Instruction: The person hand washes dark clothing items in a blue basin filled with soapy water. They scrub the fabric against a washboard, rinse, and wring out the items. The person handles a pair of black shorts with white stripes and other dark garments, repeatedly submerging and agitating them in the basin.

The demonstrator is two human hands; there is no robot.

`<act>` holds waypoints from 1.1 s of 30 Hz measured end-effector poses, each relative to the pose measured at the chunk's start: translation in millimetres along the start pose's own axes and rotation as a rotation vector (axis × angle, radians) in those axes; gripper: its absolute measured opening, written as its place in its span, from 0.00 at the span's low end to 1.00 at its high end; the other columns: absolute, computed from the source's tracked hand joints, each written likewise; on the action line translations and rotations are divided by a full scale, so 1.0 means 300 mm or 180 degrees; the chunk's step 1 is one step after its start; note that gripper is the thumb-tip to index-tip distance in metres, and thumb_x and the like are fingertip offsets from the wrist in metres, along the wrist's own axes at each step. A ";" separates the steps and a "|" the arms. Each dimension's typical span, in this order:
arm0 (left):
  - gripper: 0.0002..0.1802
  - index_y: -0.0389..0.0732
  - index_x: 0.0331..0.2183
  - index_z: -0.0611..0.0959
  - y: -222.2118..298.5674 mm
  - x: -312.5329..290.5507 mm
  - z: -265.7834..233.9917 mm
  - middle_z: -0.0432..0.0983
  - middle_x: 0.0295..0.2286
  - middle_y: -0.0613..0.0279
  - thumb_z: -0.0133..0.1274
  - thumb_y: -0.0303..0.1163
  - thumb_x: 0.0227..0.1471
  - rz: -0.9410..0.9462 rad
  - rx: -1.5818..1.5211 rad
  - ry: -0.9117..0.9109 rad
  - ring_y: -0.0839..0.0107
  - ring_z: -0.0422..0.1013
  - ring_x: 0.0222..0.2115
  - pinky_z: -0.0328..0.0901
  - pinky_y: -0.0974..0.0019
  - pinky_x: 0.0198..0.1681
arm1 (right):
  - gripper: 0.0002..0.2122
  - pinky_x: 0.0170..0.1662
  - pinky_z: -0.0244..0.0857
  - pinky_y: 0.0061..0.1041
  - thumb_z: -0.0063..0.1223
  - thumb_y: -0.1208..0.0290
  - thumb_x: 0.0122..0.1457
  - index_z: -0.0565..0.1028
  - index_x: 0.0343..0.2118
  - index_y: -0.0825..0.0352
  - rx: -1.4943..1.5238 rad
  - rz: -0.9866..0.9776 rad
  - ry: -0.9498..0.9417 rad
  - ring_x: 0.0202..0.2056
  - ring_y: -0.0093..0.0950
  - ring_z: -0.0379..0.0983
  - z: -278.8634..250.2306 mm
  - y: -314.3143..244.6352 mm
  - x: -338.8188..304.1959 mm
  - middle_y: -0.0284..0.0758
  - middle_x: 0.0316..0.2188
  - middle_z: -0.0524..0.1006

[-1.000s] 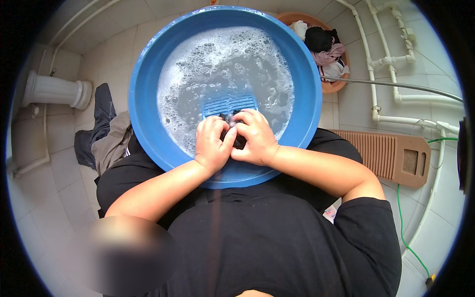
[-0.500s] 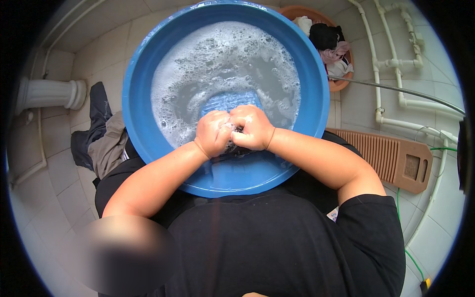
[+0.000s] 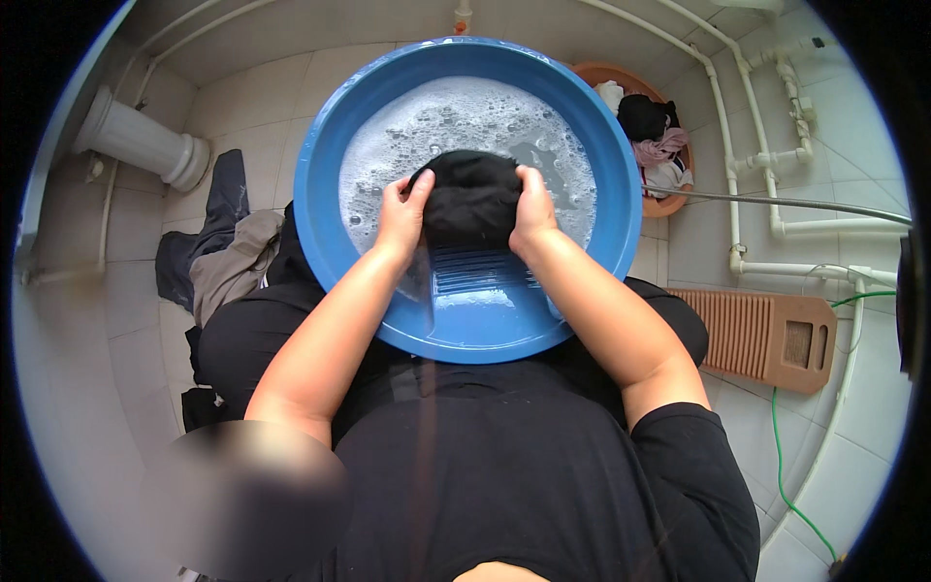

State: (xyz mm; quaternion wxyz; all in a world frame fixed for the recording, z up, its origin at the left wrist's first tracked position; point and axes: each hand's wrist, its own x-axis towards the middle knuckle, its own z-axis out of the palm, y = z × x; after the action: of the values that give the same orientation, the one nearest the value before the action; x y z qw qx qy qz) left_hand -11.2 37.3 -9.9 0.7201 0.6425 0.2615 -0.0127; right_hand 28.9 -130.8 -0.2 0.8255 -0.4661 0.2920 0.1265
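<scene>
A: What is closest?
B: The black shirt (image 3: 543,466), then the bent legs (image 3: 254,335) on both sides of a big blue basin (image 3: 475,350). Inside its near part is a blue ridged surface (image 3: 473,274); I can't tell whether it is a separate board.

A: And the hands?
B: Just past the ridges. The left hand (image 3: 401,221) pinches the left edge of a bunched black cloth (image 3: 472,199), thumb on top; the right hand (image 3: 533,211) grips the right edge. The fingers of both are closed on fabric, well apart from each other, with the cloth spanning between.

A: Does it touch the water?
B: Can't tell. It covers part of the foamy water (image 3: 427,112) behind it.

A: What could go wrong?
B: I'd worry about a slip: wet, probably soapy fabric held only by its edges could slide out and splash. Shifting legs might also jolt the basin and slop suds over the rim.

A: Further out?
B: A brown washboard (image 3: 752,335) lies to the right, with dark trousers (image 3: 225,194) and a grey-brown garment (image 3: 238,260) on the floor to the left. Beyond, an orange-brown tub (image 3: 621,73) of clothes stands near white pipes (image 3: 725,126).
</scene>
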 end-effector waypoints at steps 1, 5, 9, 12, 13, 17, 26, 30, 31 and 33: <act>0.39 0.38 0.48 0.65 0.057 -0.038 -0.020 0.68 0.41 0.53 0.58 0.54 0.42 -0.0331 0.0268 0.0053 0.65 0.66 0.39 0.65 0.64 0.37 | 0.14 0.43 0.62 0.31 0.44 0.58 0.52 0.73 0.32 0.64 0.0358 0.0146 -0.0089 0.37 0.31 0.69 0.029 -0.025 -0.019 0.37 0.31 0.74; 0.43 0.40 0.48 0.65 0.131 -0.045 -0.143 0.69 0.38 0.55 0.61 0.56 0.36 -0.0751 0.0193 0.0148 0.69 0.67 0.34 0.64 0.68 0.27 | 0.18 0.57 0.45 0.35 0.43 0.56 0.53 0.70 0.42 0.63 0.0437 -0.0247 -0.0240 0.54 0.35 0.56 0.101 -0.108 -0.086 0.40 0.52 0.63; 0.34 0.34 0.42 0.68 0.100 0.043 -0.179 0.69 0.37 0.53 0.63 0.45 0.38 0.1063 0.0057 0.1030 0.65 0.68 0.36 0.63 0.65 0.41 | 0.11 0.57 0.47 0.29 0.47 0.71 0.52 0.73 0.39 0.63 -0.2518 -0.2849 -0.0681 0.56 0.34 0.55 0.015 -0.074 -0.004 0.44 0.52 0.62; 0.32 0.44 0.43 0.70 0.157 0.003 -0.163 0.66 0.41 0.49 0.64 0.36 0.32 0.1647 0.2842 0.0983 0.51 0.67 0.39 0.64 0.57 0.43 | 0.09 0.56 0.50 0.34 0.50 0.68 0.49 0.75 0.34 0.62 -0.3702 -0.2730 -0.0872 0.53 0.39 0.58 -0.053 0.004 -0.022 0.44 0.49 0.66; 0.29 0.45 0.41 0.71 0.157 0.003 -0.158 0.66 0.39 0.49 0.63 0.35 0.33 0.1512 0.3600 0.0470 0.50 0.67 0.39 0.65 0.56 0.42 | 0.09 0.56 0.50 0.35 0.50 0.68 0.48 0.75 0.33 0.62 -0.3936 -0.2773 -0.0937 0.53 0.41 0.58 -0.067 0.037 -0.035 0.44 0.49 0.67; 0.17 0.46 0.40 0.74 0.069 0.064 -0.079 0.67 0.38 0.53 0.49 0.27 0.43 0.1018 0.5273 -0.0637 0.53 0.69 0.39 0.66 0.54 0.39 | 0.11 0.56 0.50 0.37 0.52 0.64 0.47 0.74 0.33 0.62 -0.5225 -0.2796 -0.1095 0.53 0.40 0.58 -0.078 0.076 -0.065 0.43 0.49 0.67; 0.13 0.42 0.33 0.82 -0.003 0.198 -0.081 0.77 0.36 0.55 0.51 0.32 0.41 0.1098 0.6367 -0.1657 0.63 0.73 0.38 0.67 0.62 0.39 | 0.11 0.54 0.51 0.38 0.52 0.64 0.47 0.73 0.33 0.62 -0.5273 -0.2743 -0.1246 0.52 0.38 0.59 -0.045 0.072 -0.078 0.41 0.47 0.67; 0.20 0.35 0.34 0.80 0.122 0.212 -0.100 0.75 0.35 0.48 0.55 0.35 0.36 -0.0590 0.4023 -0.0415 0.60 0.72 0.39 0.66 0.61 0.43 | 0.10 0.53 0.52 0.38 0.52 0.64 0.47 0.74 0.31 0.63 -0.5149 -0.2891 -0.1212 0.51 0.38 0.60 -0.045 0.080 -0.068 0.40 0.46 0.68; 0.24 0.38 0.40 0.78 0.145 0.187 -0.087 0.73 0.40 0.48 0.58 0.38 0.38 -0.0661 0.3850 -0.0146 0.60 0.70 0.42 0.65 0.60 0.45 | 0.10 0.52 0.52 0.37 0.52 0.64 0.46 0.74 0.31 0.63 -0.5140 -0.2966 -0.1187 0.50 0.37 0.60 -0.047 0.082 -0.065 0.39 0.45 0.69; 0.23 0.37 0.38 0.78 0.006 0.189 -0.088 0.74 0.39 0.48 0.57 0.38 0.37 0.0189 0.4520 0.0120 0.59 0.71 0.41 0.65 0.59 0.45 | 0.10 0.52 0.52 0.36 0.52 0.64 0.46 0.75 0.30 0.63 -0.5148 -0.2856 -0.1179 0.50 0.37 0.60 -0.040 0.079 -0.077 0.38 0.45 0.69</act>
State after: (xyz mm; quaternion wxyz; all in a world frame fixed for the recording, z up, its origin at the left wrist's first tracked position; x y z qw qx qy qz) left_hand 28.9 80.4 -31.4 0.1228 0.9635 0.1848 -0.1494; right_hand -5.3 -126.8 -7.6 0.2564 -0.9390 -0.2270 0.0331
